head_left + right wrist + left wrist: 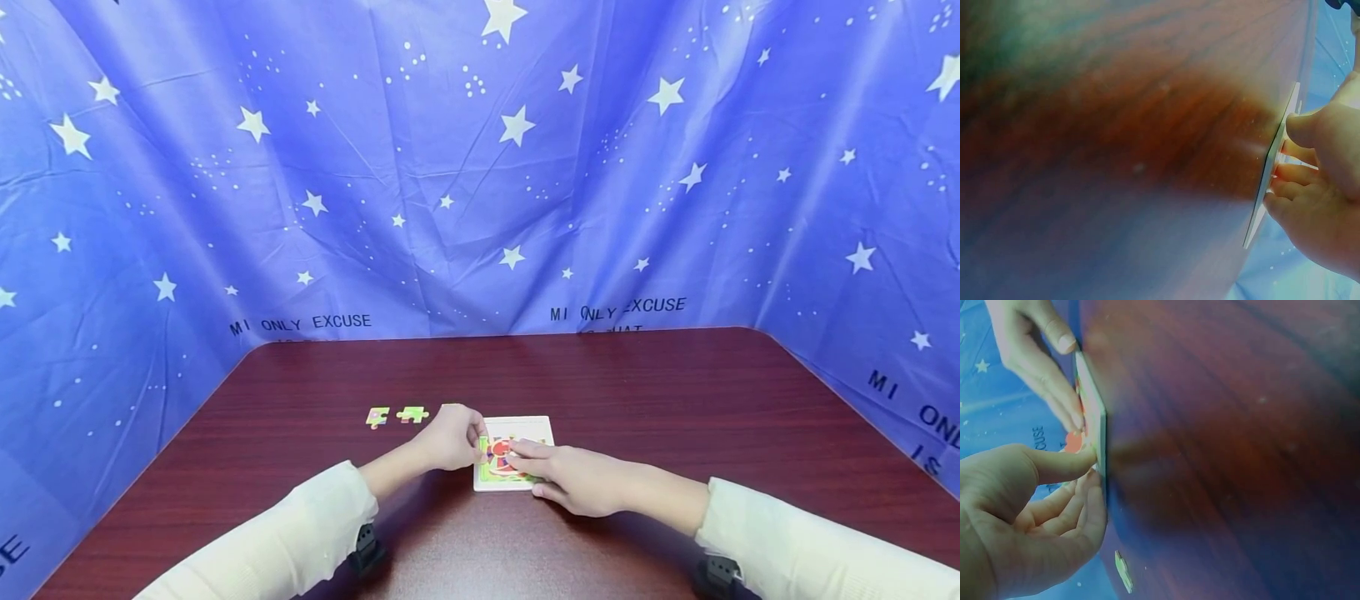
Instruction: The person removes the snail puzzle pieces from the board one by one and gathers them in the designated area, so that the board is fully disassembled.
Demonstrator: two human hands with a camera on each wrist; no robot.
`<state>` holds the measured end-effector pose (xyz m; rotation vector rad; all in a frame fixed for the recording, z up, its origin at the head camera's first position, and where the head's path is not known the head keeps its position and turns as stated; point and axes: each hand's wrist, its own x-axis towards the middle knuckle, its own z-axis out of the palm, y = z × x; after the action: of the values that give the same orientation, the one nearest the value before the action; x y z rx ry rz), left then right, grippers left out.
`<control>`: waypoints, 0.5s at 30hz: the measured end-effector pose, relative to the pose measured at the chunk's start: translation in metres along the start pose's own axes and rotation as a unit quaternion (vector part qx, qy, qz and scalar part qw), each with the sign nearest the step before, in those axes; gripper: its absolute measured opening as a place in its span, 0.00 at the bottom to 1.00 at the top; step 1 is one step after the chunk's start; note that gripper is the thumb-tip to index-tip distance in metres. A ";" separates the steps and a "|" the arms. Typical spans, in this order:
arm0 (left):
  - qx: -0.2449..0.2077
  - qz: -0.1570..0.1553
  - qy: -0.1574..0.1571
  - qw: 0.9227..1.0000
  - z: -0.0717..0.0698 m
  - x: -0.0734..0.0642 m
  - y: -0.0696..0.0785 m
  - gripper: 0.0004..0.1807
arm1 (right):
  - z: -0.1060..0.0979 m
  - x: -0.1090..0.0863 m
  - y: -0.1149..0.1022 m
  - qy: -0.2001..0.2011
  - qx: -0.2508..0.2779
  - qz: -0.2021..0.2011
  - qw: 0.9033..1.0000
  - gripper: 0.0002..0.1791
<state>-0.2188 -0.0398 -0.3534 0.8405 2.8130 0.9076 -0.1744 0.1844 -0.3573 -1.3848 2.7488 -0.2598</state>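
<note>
A square jigsaw puzzle board with a pale frame and a red, green and purple picture lies on the table. At its left side my left hand pinches a puzzle piece between thumb and curled fingers; the fingers hide most of the piece. In the left wrist view, a red rounded part of the puzzle piece stands up from the board beside the thumb tip. My right hand rests its extended fingers on the picture from the right, with the thumb at the board's near right edge.
Two loose green puzzle pieces, one left and one right, lie left of the board. Another green piece peeks out behind my left hand. The dark red wooden table is bordered by a blue star-patterned cloth.
</note>
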 end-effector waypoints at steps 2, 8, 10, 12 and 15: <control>0.007 0.016 0.006 1.000 0.002 -0.003 0.001 0.07 | 0.000 0.000 0.000 -0.001 0.000 0.000 1.000 0.26; 0.056 0.050 0.025 0.997 0.007 -0.007 0.005 0.08 | 0.001 0.000 0.000 -0.003 0.001 0.006 1.000 0.26; 0.068 0.063 0.033 0.995 0.008 -0.007 0.006 0.09 | 0.001 0.001 0.000 -0.004 0.004 0.009 1.000 0.26; 0.078 0.073 0.040 0.994 0.009 -0.008 0.006 0.09 | 0.001 0.001 0.000 -0.004 0.007 0.009 1.000 0.26; 0.106 0.099 0.051 0.988 0.012 -0.009 0.004 0.10 | 0.002 0.000 -0.001 -0.002 0.009 0.005 1.000 0.26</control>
<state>-0.2070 -0.0357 -0.3619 1.1495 2.9950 0.6986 -0.1738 0.1837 -0.3587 -1.3653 2.7416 -0.2801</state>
